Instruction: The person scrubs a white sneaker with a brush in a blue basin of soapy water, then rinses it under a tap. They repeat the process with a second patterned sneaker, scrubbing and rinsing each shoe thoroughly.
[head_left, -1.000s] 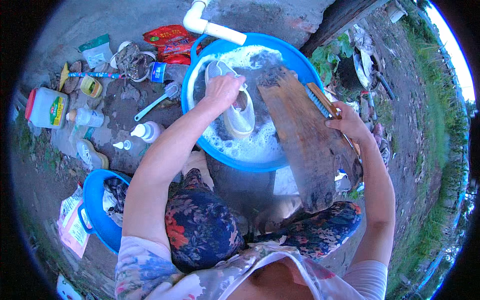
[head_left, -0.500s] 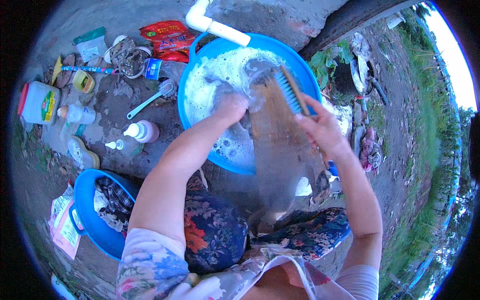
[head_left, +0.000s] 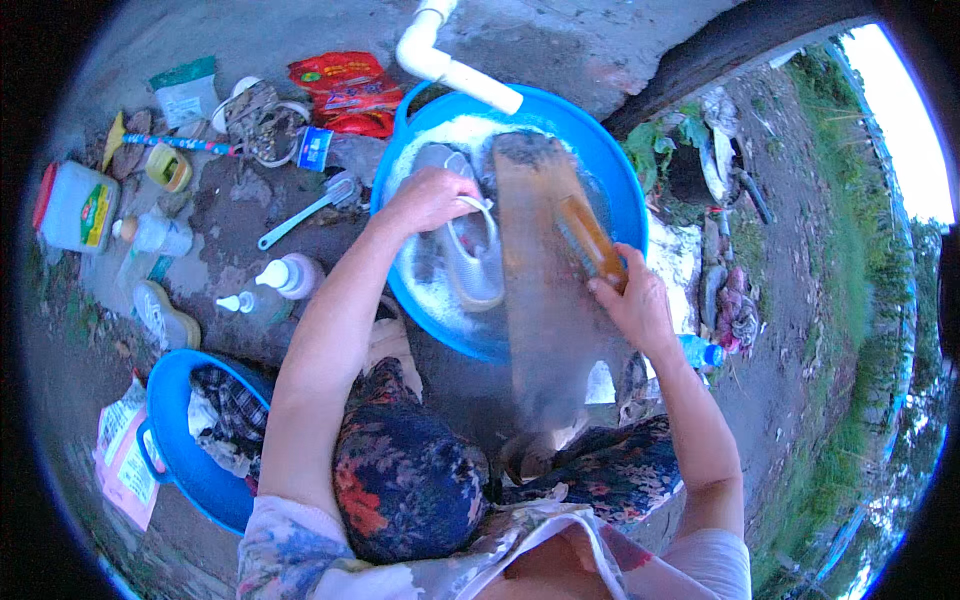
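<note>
- Ground (head_left: pixel 225 258) dirt, blue basin (head_left: pixel 608 150).
- Left hand (head_left: pixel 435 200) pinching shoe (head_left: pixel 472 272) at collar.
- Right hand (head_left: pixel 640 305) wrapped round brush (head_left: pixel 592 238).
- Shoe, hidden half a second earlier, now shows.

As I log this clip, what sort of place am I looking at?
Most likely an outdoor washing spot, perhaps in a yard: green grass runs along the right side, a blue basin holds white suds, and a white pipe reaches down toward its rim.
</note>
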